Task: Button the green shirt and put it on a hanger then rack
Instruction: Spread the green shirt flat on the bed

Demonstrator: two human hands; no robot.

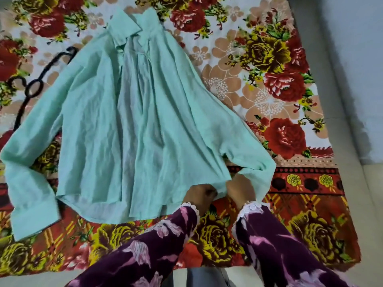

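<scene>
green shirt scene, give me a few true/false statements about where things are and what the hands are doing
1. The green shirt lies spread on a floral blanket. True.
2. Both hands grip the collar. False: the left hand and right hand hold the bottom hem.
3. The black hanger lies at the shirt's left, partly under it. True.
4. The shirt is already hung on the hanger. False: it lies flat on the blanket.
5. The collar points away from the person. True.
</scene>
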